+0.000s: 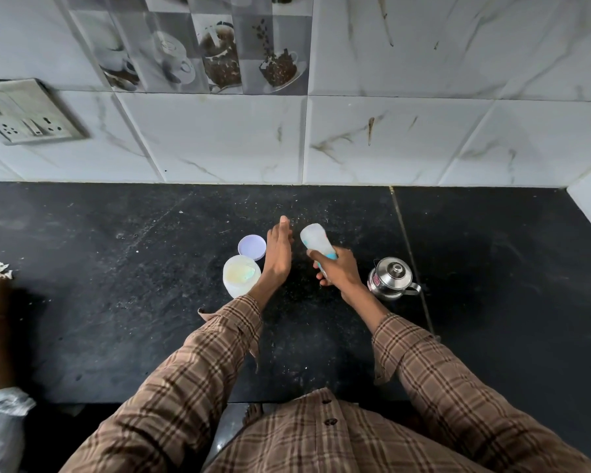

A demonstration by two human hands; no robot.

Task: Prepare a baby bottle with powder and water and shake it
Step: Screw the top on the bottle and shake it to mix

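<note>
Nearest to us, our two sleeves (219, 353) in brown plaid reach out over the black counter (116, 302). Our right hand (338, 271) is wrapped tight around the baby bottle (316, 240), gripping its teal-banded end while the pale, cloudy body tilts up and away from us, off the counter. Our left hand (279, 254) is flat and open, fingers straight and together, palm turned toward the bottle, holding nothing and just apart from it. Beside that left wrist stands the open powder jar (241, 279), pale powder showing inside, and just beyond it its lid (252, 247) lies flat on the counter. To the right of our right hand sits a small steel kettle (391, 278), lid on. Farther back, the marbled wall tiles (389, 138) rise, with a switch plate (28, 114) at far left.
</note>
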